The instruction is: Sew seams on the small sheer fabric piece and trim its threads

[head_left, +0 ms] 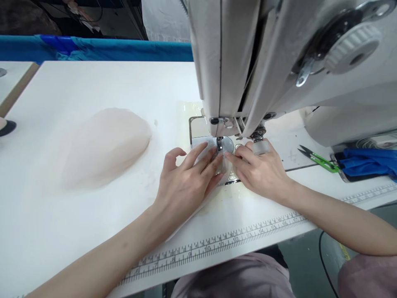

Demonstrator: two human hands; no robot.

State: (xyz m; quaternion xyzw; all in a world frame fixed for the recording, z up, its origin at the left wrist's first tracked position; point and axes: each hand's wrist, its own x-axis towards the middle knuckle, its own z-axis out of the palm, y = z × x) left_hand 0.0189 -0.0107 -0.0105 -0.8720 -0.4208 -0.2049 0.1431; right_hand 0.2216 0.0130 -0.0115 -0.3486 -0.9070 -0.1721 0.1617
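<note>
A white sewing machine (263,62) fills the upper right, with its presser foot (219,145) over the needle plate. My left hand (186,182) lies flat, fingers spread, pressing a thin sheer piece of fabric (203,150) against the plate just left of the foot. My right hand (259,169) rests on the other side of the foot, fingertips pinching the same fabric right at the needle. A pile of pale pink sheer fabric (105,145) lies on the white table to the left, apart from both hands.
Green thread snips (319,158) lie right of the machine bed, beside a blue cloth (369,162). A measuring tape strip (232,240) runs along the white table's front edge (93,231). Blue fabric (93,49) lines the far edge.
</note>
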